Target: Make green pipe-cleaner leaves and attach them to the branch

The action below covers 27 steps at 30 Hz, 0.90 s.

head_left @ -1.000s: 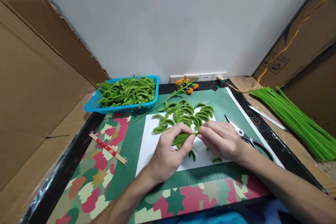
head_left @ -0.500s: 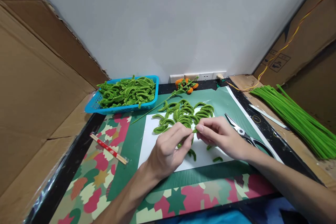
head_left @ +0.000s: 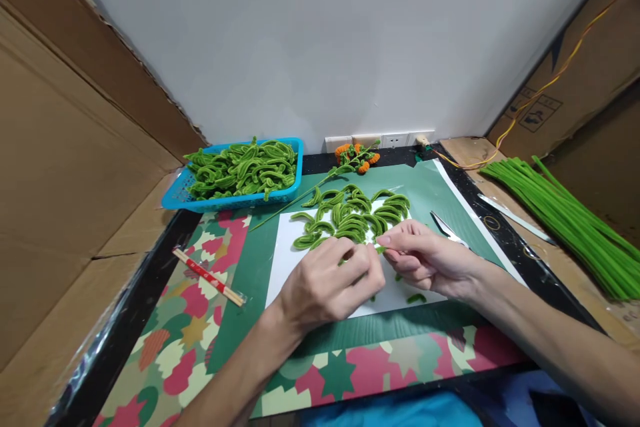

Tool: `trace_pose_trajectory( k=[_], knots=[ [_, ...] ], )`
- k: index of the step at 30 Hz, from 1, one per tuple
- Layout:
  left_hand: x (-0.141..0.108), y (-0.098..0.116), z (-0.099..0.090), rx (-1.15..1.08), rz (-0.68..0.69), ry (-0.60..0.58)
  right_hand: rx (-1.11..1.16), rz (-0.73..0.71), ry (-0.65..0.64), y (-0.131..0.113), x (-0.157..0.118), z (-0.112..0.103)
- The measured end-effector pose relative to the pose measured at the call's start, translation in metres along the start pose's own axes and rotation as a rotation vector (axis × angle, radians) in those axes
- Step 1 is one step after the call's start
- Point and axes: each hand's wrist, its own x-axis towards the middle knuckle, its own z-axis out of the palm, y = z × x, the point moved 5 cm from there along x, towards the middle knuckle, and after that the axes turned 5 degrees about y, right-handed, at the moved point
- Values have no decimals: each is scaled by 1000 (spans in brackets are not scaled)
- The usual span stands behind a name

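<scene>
Over the white paper (head_left: pixel 290 273), my left hand (head_left: pixel 333 280) has its fingers curled together beside a small green fuzzy piece (head_left: pixel 381 249). My right hand (head_left: pixel 423 257) pinches that piece between thumb and fingers, just right of the left fingertips. What the left fingers grip is hidden behind them. Many curved green fuzzy pieces (head_left: pixel 350 223) lie spread on the paper beyond both hands. A short loose piece (head_left: pixel 416 297) rests on the paper below my right hand.
A blue basket (head_left: pixel 173 199) full of green pieces stands at the back left. Orange flowers on a green stem (head_left: pixel 345 160) lie at the back. Wrapped chopsticks (head_left: pixel 210 277) are at left. Scissors (head_left: pixel 447 228), a white strip (head_left: pixel 515 219) and green stems (head_left: pixel 565 223) lie right.
My left hand has turned and moved slightly right, its fingers curling more. My right hand has shifted a little right and covers more of the scissors. The view has shifted slightly.
</scene>
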Motion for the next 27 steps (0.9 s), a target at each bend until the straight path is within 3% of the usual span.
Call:
trace_pose_trajectory(
  k=[2,5,8,11,13,15,18,20,22,27],
  knots=[
    [0,-1,1,-48,-68,27,-33,-82,30,-2,0,0],
    [-2,-9,4,-311,-459,104,-304,-430,212,-11,-5,-3],
    [-7,-10,12,-523,-808,93,-702,-836,401,-20,-19,3],
    [-9,-9,15,-607,-917,56,-921,-1065,451,-23,-27,11],
    [-9,-11,12,-549,-830,66,-846,-969,456,-23,-22,7],
    [-5,-9,7,-396,-591,72,-595,-682,378,-17,-10,-1],
    [-3,0,5,-99,-156,7,-178,-200,147,0,4,-4],
    [-3,3,7,5,-36,-16,-84,-70,71,5,6,-3],
    [-4,1,7,-60,-130,15,-183,-164,98,-1,5,-6],
    [-14,-13,16,-576,-835,62,-847,-841,371,-25,-17,-1]
  ],
)
